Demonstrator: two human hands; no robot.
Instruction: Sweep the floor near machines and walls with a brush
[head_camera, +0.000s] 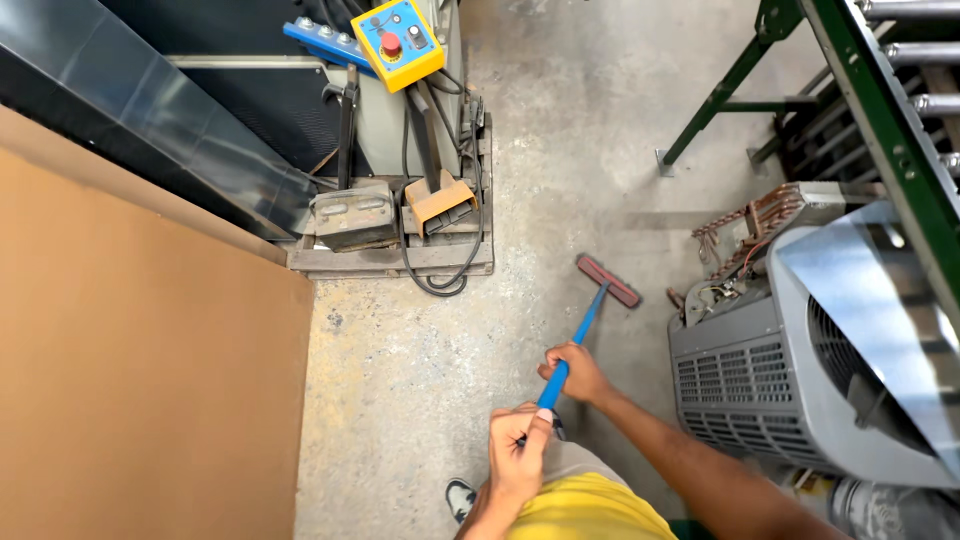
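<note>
— What do we see, biggest first?

— We see a big brown board (140, 350) on the left, a grey air-conditioner unit (790, 370) on the right, and a machine (400, 130) on a wooden pallet (390, 260) ahead, with a yellow control box (402, 42) on top.

— And what do we have in our grip?

— We hold a blue-handled broom (585, 325). Our right hand (578, 375) is closed around the middle of the handle; our left hand (520, 455) is closed around its near end, just above the yellow shirt (590, 510).

— Where does the broom lie from there?

— It slants up and away from both hands; its reddish head (608, 280) rests on the concrete floor (420, 370), just left of the grey unit.

— Any containers?

— We see a metal can (880, 510) low on the right; what's in it we cannot tell.
</note>
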